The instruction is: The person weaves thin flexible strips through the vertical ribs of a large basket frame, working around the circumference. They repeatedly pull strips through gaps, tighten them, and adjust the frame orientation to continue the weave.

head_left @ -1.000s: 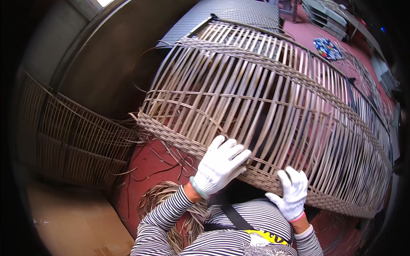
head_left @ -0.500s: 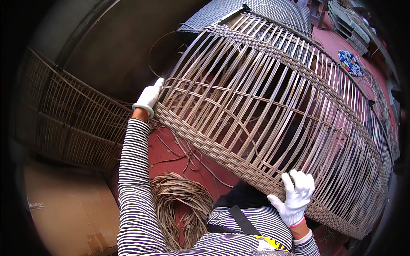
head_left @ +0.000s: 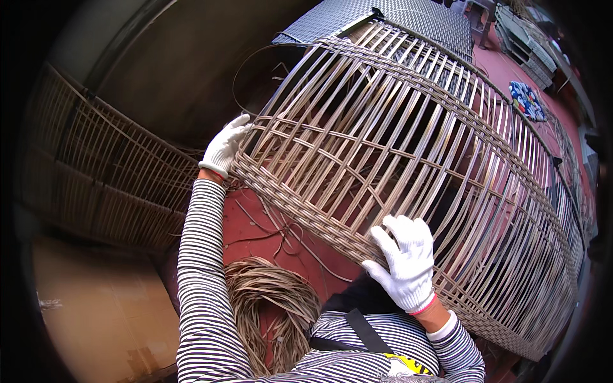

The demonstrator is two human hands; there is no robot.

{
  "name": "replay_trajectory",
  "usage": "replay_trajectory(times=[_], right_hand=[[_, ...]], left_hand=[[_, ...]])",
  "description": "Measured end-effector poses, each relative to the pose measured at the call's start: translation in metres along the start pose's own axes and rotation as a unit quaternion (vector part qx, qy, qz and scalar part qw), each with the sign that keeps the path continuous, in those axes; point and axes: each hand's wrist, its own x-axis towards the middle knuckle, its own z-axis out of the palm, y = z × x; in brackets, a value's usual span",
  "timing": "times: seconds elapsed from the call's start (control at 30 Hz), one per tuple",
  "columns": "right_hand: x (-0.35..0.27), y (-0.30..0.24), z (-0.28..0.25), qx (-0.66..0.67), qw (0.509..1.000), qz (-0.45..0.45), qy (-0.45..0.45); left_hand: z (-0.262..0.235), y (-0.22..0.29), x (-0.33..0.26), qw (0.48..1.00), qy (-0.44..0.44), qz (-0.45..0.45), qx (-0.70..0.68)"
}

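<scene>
A large curved wicker frame of brown strands lies tilted in front of me, with a thick braided band along its near edge. At its left corner, my left hand in a white knit glove is closed round the frame's end; part of its grip is hidden. My right hand, gloved the same way, is over the braided band near the middle of that edge. Its fingers are spread over the strands, with the thumb apart toward the left. A thin loose strand curves up beside the frame's left end.
A coil of brown strands lies on the red floor before me, with loose strands nearby. Another wicker panel leans at the left above a cardboard box. Grey woven pieces and a patterned cloth are at the far side.
My right hand has moved left along the braided edge. My left hand has shifted its fingers at the corner, and they now lean more to the right. The frame looks nearly unmoved.
</scene>
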Motion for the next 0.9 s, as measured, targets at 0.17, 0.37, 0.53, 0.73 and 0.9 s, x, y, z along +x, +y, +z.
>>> replay_trajectory(times=[0.17,0.37,0.53,0.73,0.9], right_hand=[[-0.001,0.000,0.000,-0.014,1.000,-0.002,-0.014],[0.001,-0.001,0.001,-0.030,0.999,-0.008,-0.012],[-0.002,0.000,-0.001,-0.011,1.000,-0.014,-0.020],[-0.004,0.007,-0.001,0.056,0.996,0.033,0.062],[0.003,-0.004,0.003,0.017,0.998,0.066,0.014]], left_hand=[[-0.031,-0.013,0.011,0.997,0.026,0.046,0.048],[-0.038,-0.018,0.014,0.996,0.080,0.040,-0.013],[-0.058,-0.015,0.026,0.995,0.087,0.050,0.028],[-0.087,-0.029,0.040,0.987,0.161,0.000,0.007],[-0.102,-0.025,0.075,0.972,0.166,0.103,0.127]])
